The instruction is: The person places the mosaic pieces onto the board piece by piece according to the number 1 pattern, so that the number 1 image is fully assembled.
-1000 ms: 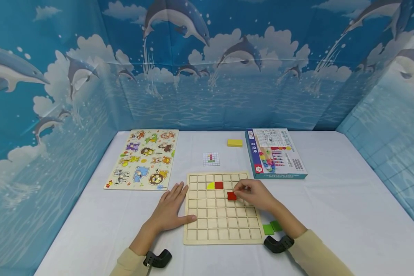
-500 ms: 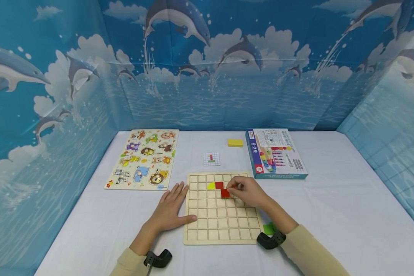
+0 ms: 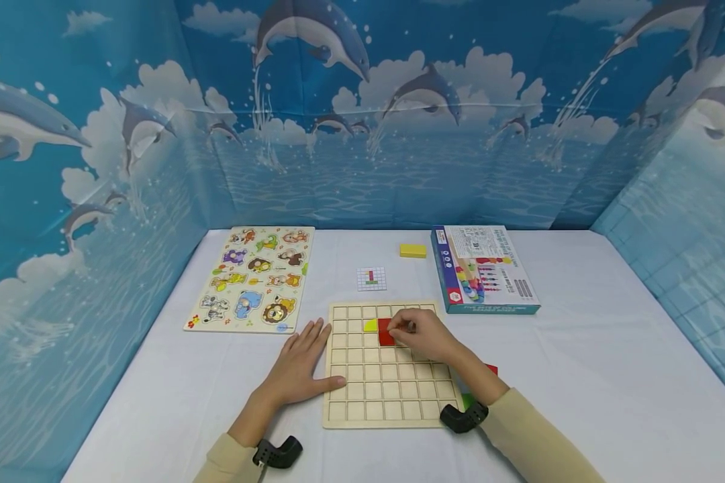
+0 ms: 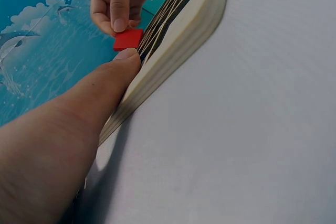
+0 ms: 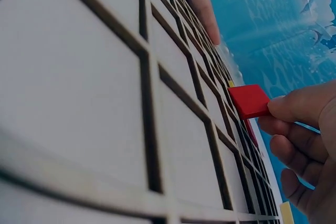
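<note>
My right hand (image 3: 425, 337) pinches a red square tile (image 5: 249, 101) by one edge between thumb and fingertips. In the right wrist view the tile is tilted, above the wooden grid board (image 3: 371, 390). Directly behind it in the head view, a second red tile (image 3: 384, 322) lies on the board, partly covered. Beside that one sits a yellow piece (image 3: 370, 325). My left hand (image 3: 302, 365) rests flat at the board's left edge, fingers spread, with the thumb (image 4: 127, 56) on the rim. Under my right forearm, a green tile (image 3: 467, 400) and another red tile (image 3: 492, 369) show in part.
Beyond the board lies a small card with a coloured grid pattern (image 3: 371, 279), and behind it a yellow block (image 3: 413, 250). A boxed set (image 3: 489, 268) stands back right. An animal peg puzzle (image 3: 250, 278) lies back left. A dolphin-print curtain (image 3: 362, 168) bounds the white table.
My right hand has carried the red tile leftward over the board, close up to the red tile lying there. Another red tile has come into view beside my right forearm. My left hand stays put.
</note>
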{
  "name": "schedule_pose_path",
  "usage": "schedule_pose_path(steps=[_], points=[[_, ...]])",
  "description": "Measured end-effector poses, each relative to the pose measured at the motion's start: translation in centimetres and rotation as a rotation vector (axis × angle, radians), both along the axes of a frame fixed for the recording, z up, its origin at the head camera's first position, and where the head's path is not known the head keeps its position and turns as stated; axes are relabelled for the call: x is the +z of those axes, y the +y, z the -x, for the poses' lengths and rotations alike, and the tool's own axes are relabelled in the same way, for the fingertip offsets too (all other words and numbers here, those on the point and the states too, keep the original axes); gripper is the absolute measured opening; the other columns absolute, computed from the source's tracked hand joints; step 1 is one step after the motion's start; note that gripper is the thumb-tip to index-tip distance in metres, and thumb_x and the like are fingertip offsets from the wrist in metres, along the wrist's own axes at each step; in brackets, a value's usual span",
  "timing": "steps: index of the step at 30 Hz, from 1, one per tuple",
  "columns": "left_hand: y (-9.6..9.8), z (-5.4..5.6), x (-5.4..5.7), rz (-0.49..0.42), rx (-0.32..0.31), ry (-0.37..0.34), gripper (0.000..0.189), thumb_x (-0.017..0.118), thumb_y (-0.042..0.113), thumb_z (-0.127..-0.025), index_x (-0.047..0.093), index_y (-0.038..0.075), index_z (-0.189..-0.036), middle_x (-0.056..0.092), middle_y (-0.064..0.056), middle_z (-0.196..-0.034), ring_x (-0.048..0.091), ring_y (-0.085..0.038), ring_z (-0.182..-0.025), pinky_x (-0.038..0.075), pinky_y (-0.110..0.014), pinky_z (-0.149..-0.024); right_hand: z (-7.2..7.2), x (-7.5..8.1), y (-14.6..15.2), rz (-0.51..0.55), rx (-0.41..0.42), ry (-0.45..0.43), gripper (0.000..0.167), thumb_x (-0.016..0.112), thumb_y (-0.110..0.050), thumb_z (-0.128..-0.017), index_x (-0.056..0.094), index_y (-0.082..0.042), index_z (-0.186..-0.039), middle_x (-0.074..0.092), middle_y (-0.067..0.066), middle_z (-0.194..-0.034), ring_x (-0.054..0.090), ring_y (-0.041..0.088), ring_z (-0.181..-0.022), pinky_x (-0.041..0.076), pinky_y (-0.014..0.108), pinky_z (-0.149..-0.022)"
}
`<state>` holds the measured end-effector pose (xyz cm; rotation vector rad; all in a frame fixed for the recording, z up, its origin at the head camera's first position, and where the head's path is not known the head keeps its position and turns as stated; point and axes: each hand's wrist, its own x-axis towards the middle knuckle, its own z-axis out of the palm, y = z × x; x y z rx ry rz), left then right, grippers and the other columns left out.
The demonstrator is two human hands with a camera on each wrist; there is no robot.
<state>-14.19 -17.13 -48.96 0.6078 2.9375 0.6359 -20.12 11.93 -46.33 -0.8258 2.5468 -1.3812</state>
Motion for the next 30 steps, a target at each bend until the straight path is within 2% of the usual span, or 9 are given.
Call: schedule_pose_path(steps=[11,20,30], points=[[0.05,-0.03,0.16,-0.001,-0.002,0.007,0.105,0.058,0.071,-0.081,0.021,0.008,-0.156,0.016,-0.011,-0.161,0.009,-0.027,-0.149,0.009,-0.052,-0.116,0.01,0.04,0.09,-0.050,0.004,0.032,0.007,0.066,-0.010,-0.093,0.070,-0.010,-0.088,0.061,-0.008,-0.081,0.054,0.011,-0.073,0.049,0.027,-0.067],[0.12,-0.11,0.31,0.003,-0.002,-0.001,0.105,0.058,0.070,-0.081,0.020,0.008,-0.156,0.015,-0.012,-0.161,0.009,-0.027,-0.148,0.009,-0.052,-0.116,0.02,0.25,0.16,-0.090,0.008,0.072,0.005,0.067,-0.009,-0.092,0.072,-0.011,-0.092,0.063,-0.007,-0.088,0.051,0.011,-0.074,0.046,0.027,-0.065],[0.10,-0.05,0.24,0.012,0.000,0.000,0.105,0.057,0.072,-0.081,0.020,0.009,-0.156,0.014,-0.011,-0.162,0.009,-0.027,-0.148,0.009,-0.051,-0.116,0.23,-0.06,0.26,-0.129,0.018,0.073,0.009,0.067,-0.008,-0.092,0.075,-0.011,-0.097,0.063,-0.007,-0.091,0.051,0.011,-0.079,0.046,0.027,-0.069]])
